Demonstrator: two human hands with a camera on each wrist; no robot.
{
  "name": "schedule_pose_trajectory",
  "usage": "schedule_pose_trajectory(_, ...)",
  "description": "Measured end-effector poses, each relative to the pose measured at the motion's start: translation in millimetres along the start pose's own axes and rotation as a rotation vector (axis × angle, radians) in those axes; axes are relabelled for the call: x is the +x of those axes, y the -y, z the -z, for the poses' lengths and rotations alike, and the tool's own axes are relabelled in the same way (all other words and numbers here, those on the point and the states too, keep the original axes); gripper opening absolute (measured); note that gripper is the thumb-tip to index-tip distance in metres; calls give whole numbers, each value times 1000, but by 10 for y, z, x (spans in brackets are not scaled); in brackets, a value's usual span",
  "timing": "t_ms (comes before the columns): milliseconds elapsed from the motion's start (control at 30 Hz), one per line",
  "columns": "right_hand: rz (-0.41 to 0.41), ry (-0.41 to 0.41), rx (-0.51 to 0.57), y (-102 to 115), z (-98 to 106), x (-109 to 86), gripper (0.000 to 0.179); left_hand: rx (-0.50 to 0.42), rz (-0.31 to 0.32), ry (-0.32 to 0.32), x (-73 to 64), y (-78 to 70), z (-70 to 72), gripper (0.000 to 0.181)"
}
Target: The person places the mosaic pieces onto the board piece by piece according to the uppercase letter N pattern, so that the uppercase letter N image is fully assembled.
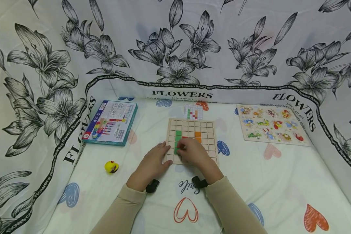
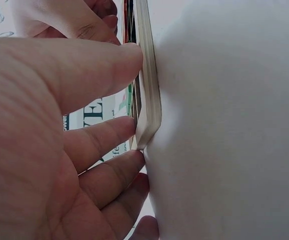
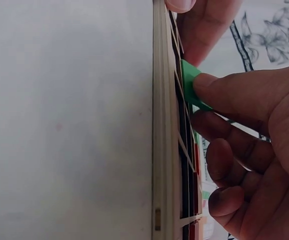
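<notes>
A square wooden grid board (image 1: 211,131) lies flat on the cloth between both hands. My left hand (image 1: 153,158) rests at its near left corner, thumb on the front edge and fingertips along the left side. With thumb and forefinger, my right hand (image 1: 195,153) pinches a green square tile (image 3: 188,84), tilted against the grid at the board's left part. Further green tiles (image 1: 178,133) stand in a column there. Orange tiles (image 1: 198,134) sit right of centre, and a bit of red tile (image 1: 184,137) shows behind the right hand, which hides the cells beneath it.
Beyond the board lies a small pattern card (image 1: 199,114) with coloured squares. A boxed toy set (image 1: 111,122) is at the left, with a yellow rubber duck (image 1: 111,167) nearer. An insect picture puzzle board (image 1: 265,123) lies at the right, and flowered cloth rises behind.
</notes>
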State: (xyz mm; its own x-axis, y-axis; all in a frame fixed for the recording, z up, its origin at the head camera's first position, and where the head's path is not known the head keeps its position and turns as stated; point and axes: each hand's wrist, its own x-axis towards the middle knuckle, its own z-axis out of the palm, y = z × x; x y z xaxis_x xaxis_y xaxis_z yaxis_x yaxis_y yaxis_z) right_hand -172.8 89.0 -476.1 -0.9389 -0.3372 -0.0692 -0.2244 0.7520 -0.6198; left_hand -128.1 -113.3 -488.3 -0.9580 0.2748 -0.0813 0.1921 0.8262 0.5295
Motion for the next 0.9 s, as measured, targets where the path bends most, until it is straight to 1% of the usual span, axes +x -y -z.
schedule_pose_trajectory(333, -3, -7, -39, 22, -6, -10, 9, 6, -4, -3, 3, 4, -4, 65)
schedule_pose_trajectory(633, 5, -2, -99, 36, -6, -10, 4, 6, 7, -5, 2, -1, -13, 66)
schedule_pose_trajectory(800, 3, 3, -99, 33, -2, -16, 4, 1, 7, -4, 2, 9, -17, 66)
schedule_pose_trajectory(900, -9, 7, -75, 42, 24, -26, 4, -7, -1, -4, 1, 18, -17, 66)
